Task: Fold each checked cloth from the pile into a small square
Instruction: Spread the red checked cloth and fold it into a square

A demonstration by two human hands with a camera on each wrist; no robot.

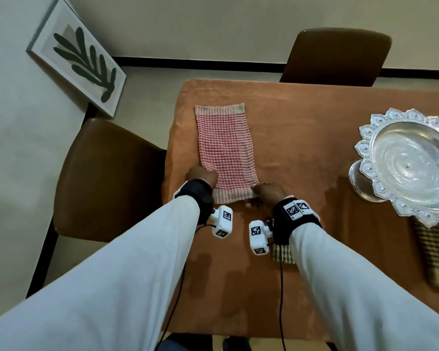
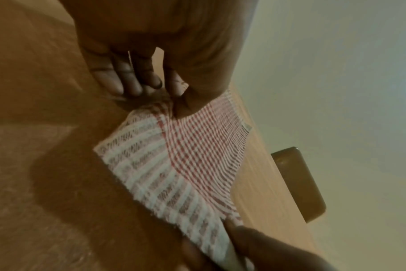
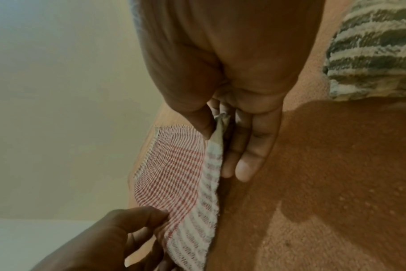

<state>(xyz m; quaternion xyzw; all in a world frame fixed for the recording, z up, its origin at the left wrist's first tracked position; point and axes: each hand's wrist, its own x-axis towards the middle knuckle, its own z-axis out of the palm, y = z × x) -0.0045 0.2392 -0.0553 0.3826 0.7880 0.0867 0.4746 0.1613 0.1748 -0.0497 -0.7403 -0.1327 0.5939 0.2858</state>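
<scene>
A red-and-white checked cloth (image 1: 226, 148) lies as a long narrow rectangle on the orange-covered table (image 1: 314, 127), its striped end toward me. My left hand (image 1: 202, 176) is at the near left edge, and the left wrist view shows its thumb and fingers (image 2: 174, 104) pinching the cloth (image 2: 197, 155) there. My right hand (image 1: 265, 190) is at the near right corner. In the right wrist view its thumb and fingers (image 3: 217, 132) pinch the striped edge of the cloth (image 3: 174, 174), which is lifted slightly off the table.
A silver scalloped pedestal bowl (image 1: 411, 160) stands at the right, with a green checked cloth (image 1: 436, 252) beside it. Another green checked cloth (image 1: 283, 253) lies under my right wrist. Brown chairs stand at the left (image 1: 104, 178) and far side (image 1: 337, 57).
</scene>
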